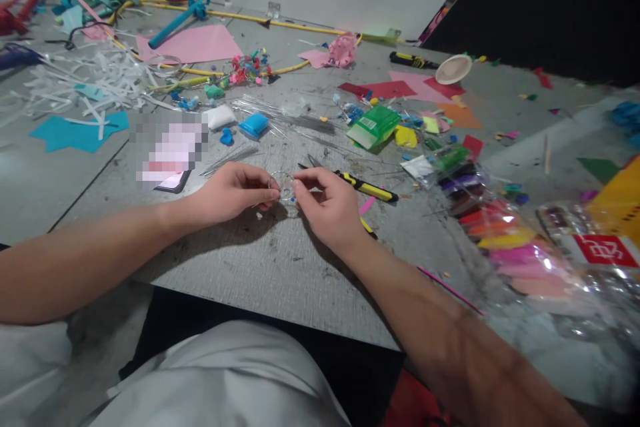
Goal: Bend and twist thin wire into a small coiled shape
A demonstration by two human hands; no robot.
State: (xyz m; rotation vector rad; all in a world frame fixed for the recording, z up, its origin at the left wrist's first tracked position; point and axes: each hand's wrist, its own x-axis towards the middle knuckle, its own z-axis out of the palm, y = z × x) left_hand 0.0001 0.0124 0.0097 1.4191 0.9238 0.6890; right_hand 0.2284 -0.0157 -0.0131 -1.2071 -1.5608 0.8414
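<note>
Between my two hands is a thin wire ring, roughly round and silvery. My left hand pinches its left side between thumb and fingertips. On the opposite side, my right hand grips the ring with thumb and forefinger. A tiny blue bit shows at the ring's lower edge; whether it is attached I cannot tell. Just beyond my right hand lie pliers or scissors with yellow and black handles, their dark tips pointing left. Loose straight wires lie beyond my left hand.
A phone with a blurred screen lies at left, near white paper strips. Blue clay and a green packet sit farther back. Bags of coloured clay crowd the right. A yellow-black cutter rests at the back.
</note>
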